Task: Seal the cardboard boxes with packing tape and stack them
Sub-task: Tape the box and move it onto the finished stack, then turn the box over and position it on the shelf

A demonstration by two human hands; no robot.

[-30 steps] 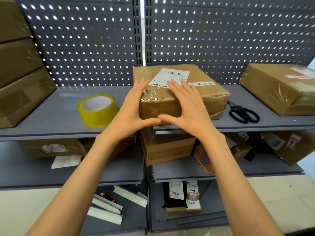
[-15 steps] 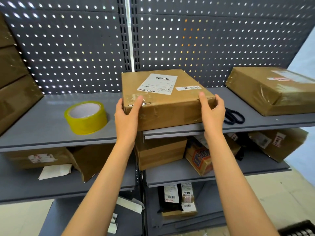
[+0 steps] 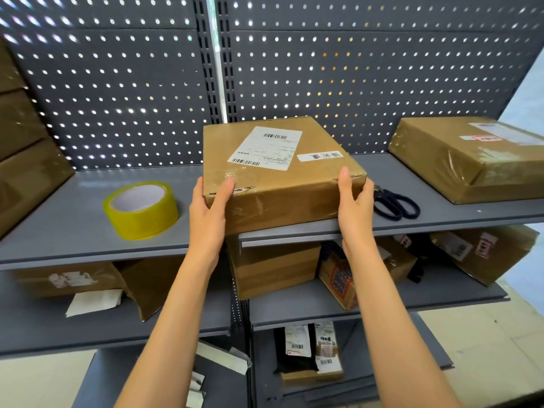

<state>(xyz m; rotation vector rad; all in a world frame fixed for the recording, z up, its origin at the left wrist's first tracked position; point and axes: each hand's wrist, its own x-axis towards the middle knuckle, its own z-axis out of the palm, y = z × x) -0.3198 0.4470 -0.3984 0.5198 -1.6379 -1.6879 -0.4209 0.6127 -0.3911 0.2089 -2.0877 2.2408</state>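
While two bare forearms reach up from below, the left hand (image 3: 207, 201) and right hand (image 3: 354, 200) clasp the near corners of a cardboard box (image 3: 279, 172) sitting at the front edge of a grey shelf (image 3: 73, 207) — thumbs on top, fingers wrapped down its sides. The box looks stiff and probably light, though glossy tape could be slippery — the side walls offer the best hold. Left of the box lies a yellow tape roll (image 3: 141, 209); right of it, black scissors (image 3: 394, 201); farther right, another taped box (image 3: 471, 157).

Head view; faces forward-down at shelf (image 3: 88, 219); close
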